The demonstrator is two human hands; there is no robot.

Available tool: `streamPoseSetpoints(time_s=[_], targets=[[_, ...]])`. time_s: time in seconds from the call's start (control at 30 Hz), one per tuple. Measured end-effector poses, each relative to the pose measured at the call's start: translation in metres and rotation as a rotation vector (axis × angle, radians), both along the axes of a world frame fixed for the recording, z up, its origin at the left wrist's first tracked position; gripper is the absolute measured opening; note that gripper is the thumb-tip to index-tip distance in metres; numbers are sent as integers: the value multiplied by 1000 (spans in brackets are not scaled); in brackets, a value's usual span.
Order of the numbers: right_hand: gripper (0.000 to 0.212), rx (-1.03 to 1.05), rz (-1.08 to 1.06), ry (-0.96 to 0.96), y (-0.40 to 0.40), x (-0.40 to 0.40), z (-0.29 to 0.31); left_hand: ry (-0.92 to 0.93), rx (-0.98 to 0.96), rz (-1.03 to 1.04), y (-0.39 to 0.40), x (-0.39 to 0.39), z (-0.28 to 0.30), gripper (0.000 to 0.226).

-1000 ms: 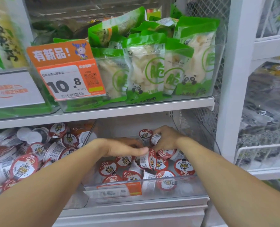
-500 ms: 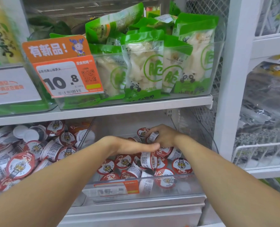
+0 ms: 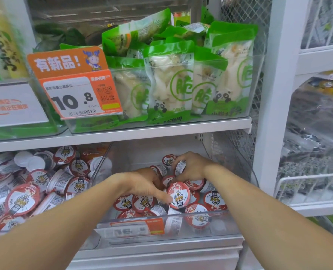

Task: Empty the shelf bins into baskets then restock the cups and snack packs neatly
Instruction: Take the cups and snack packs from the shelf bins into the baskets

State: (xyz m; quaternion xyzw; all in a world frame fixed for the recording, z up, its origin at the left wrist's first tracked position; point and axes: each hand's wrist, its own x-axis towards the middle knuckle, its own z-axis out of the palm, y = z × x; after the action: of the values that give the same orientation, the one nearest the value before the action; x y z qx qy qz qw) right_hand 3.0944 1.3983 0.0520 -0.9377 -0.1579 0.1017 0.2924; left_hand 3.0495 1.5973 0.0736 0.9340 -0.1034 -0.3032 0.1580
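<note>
Both hands reach into the clear bin (image 3: 181,219) on the lower shelf. Left hand (image 3: 142,184) curls its fingers and thumb round a red-lidded cup (image 3: 178,194), tipping the lid toward the camera, probably to turn it face-forward. Right hand (image 3: 191,166) sits farther back, fingers bent over a cup lying on its side (image 3: 180,167), gripping it, likely to right it or move it into line. Other cups (image 3: 214,200) in this bin lie in a loose jumble, some flat, some tilted, so the tidying looks only partly done. A second bin (image 3: 35,191) to the left holds a bigger heap of the same cups. Green snack packs (image 3: 169,82) stand upright in the bin on the upper shelf, behind an orange price sign (image 3: 74,82). No basket is visible.
</note>
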Motion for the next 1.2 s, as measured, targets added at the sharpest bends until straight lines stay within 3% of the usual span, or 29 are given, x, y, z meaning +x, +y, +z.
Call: streamPoseSetpoints(time_s=[0.13,0.27,0.43,0.57,0.73,0.83,0.97,1.03,1.2], targets=[[25,18,-7,-22,2,-1,0,14,-108,-10,-8,-13,2,79],[28,59,-32,-39,3,-2,0,-38,-230,60,-9,-13,-14,40],[34,99,-72,-17,-1,-6,5,-98,-321,177,0,-11,-22,33],[30,136,-78,-64,-1,-7,6,-53,-436,193,-7,-16,-20,47],[30,233,-124,-79,-4,-3,6,-227,-511,296,-22,0,-33,60],[29,288,-145,-88,-4,-2,5,-204,-421,267,-15,4,-32,61],[26,301,-168,-87,-6,-9,15,16,-152,20,-5,-9,-15,82],[24,298,-196,-112,-8,-16,22,37,-31,-47,-3,-14,-6,83],[25,384,-313,-161,-12,-35,32,-28,-129,-60,3,-17,-2,62]])
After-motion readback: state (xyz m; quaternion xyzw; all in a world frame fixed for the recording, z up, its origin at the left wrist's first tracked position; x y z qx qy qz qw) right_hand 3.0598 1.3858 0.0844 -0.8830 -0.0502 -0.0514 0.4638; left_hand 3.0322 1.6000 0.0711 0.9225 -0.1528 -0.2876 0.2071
